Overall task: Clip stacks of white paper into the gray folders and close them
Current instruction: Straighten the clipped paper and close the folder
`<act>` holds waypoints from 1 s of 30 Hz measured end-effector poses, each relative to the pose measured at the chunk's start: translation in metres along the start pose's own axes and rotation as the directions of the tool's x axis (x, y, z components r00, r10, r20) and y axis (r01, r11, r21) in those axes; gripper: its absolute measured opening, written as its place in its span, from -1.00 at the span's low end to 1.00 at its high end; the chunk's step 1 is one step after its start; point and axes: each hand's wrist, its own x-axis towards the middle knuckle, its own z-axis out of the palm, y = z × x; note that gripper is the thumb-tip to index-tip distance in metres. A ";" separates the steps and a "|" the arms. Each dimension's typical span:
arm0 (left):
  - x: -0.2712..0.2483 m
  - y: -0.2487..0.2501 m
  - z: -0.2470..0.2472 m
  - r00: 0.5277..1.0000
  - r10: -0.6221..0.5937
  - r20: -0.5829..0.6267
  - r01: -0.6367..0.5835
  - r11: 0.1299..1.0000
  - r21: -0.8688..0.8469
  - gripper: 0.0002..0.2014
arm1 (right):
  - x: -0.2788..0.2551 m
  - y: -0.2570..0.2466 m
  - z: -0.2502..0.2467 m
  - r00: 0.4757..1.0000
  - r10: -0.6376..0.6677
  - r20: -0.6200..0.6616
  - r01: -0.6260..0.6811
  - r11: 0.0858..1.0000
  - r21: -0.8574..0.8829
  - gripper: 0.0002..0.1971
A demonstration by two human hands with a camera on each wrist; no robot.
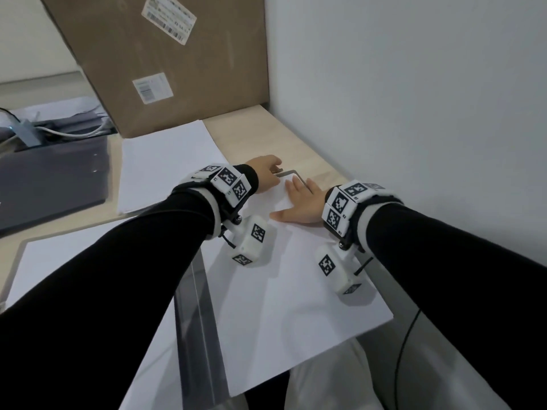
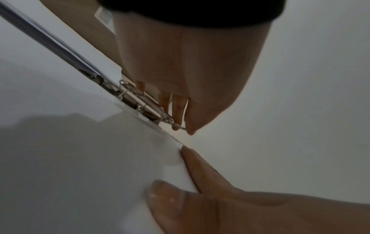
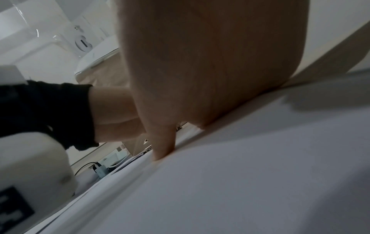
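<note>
A gray folder lies open on the desk, a stack of white paper on its right half. At the stack's far edge sits the metal clip. My left hand reaches over to it; in the left wrist view its fingertips pinch the wire end of the clip. My right hand lies flat on the paper just below the clip, fingers straight. The right wrist view shows its palm and one fingertip pressing the sheet.
A big cardboard box leans at the back. A loose paper stack lies before it, dark gray folders at the left. White sheets cover the folder's left half. A wall runs close on the right; a black cable hangs at the desk edge.
</note>
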 end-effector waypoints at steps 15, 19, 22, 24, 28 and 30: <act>-0.048 -0.041 -0.044 0.983 -0.145 -0.113 0.182 0.850 0.494 -0.62 | -0.004 0.000 -0.001 1.000 -0.001 -0.006 0.001 1.000 0.011 -0.07; -0.049 -0.031 -0.039 0.974 -0.219 0.055 0.107 0.662 0.742 -0.58 | -0.004 0.000 -0.001 1.000 -0.002 -0.003 0.002 1.000 0.001 -0.08; -0.050 -0.034 -0.029 0.960 -0.238 0.147 0.021 0.584 0.811 -0.58 | -0.006 -0.001 -0.002 1.000 -0.002 0.013 0.002 1.000 -0.008 -0.08; -0.049 -0.034 -0.027 0.951 -0.271 0.149 0.047 0.604 0.796 -0.58 | -0.006 -0.001 -0.003 1.000 -0.003 0.016 0.003 1.000 -0.012 -0.09; -0.056 -0.043 -0.029 0.927 -0.357 0.119 0.174 0.688 0.705 -0.56 | -0.009 -0.002 -0.005 1.000 -0.003 0.024 0.003 1.000 -0.017 -0.10; -0.058 -0.045 -0.027 0.920 -0.367 0.135 0.183 0.709 0.681 -0.50 | -0.010 -0.001 -0.006 0.999 0.004 0.035 -0.003 1.000 -0.021 -0.10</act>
